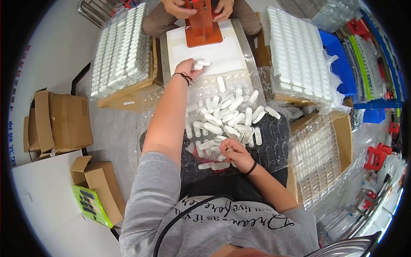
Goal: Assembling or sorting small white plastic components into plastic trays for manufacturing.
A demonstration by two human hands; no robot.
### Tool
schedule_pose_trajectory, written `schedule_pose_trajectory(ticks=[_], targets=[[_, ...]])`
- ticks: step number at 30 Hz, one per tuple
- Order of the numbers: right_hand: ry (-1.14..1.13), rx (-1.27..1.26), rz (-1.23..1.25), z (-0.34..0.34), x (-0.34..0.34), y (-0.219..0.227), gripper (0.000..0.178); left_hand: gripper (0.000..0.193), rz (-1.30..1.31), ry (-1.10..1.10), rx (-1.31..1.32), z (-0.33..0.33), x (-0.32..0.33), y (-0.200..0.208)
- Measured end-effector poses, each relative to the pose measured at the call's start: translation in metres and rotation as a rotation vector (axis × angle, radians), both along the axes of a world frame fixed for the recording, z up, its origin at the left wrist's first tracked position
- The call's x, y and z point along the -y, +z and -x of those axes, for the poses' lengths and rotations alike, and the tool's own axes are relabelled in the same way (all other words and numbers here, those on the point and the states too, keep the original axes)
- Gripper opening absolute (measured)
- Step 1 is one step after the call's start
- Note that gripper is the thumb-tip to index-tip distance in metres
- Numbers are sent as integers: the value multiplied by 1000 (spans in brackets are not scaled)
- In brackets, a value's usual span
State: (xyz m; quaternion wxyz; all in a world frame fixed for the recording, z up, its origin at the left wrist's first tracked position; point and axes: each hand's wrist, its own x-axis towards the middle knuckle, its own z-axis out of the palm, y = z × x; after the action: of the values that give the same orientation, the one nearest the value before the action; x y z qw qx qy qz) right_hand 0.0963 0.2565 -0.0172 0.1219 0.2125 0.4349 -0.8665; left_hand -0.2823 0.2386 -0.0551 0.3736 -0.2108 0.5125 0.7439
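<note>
With my left arm stretched forward, my left hand [186, 67] is closed around a few white oblong plastic pieces [200, 65] above the white board [231, 53]. Closer to my body, my right hand [236, 155] has its fingers curled together at the near edge of a heap of similar white pieces [229, 116]. Whether it grips one of them is hidden by the fingers. The heap lies on clear moulded plastic trays [274, 145] with oblong pockets, and several pieces sit in rows near my right hand.
Across the board, another person's hands [177, 8] are beside an orange-red hand press [205, 32]. Stacked trays of white pieces stand at left [120, 51] and right [297, 53]. Cardboard boxes [70, 118] are on the left; an open carton [344, 137] with clear trays is on the right.
</note>
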Motion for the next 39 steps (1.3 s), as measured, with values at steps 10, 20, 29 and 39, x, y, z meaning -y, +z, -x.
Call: schedule_pose_trajectory(ticks=[10,20,29,39], targets=[[24,-46,54,5,-1,6,23,31,525,-171,-521,-5,65,4],[-106,-152,90,-6,20,6,29,26,722,-767,-1402,-148,156,3],[-260,-72,304,-38,50,0,24,28,787,-743,-1288,-192,189,11],[-277,-46,90,-32,63,40,18,27,727,-568,-1415,-237,209,52]])
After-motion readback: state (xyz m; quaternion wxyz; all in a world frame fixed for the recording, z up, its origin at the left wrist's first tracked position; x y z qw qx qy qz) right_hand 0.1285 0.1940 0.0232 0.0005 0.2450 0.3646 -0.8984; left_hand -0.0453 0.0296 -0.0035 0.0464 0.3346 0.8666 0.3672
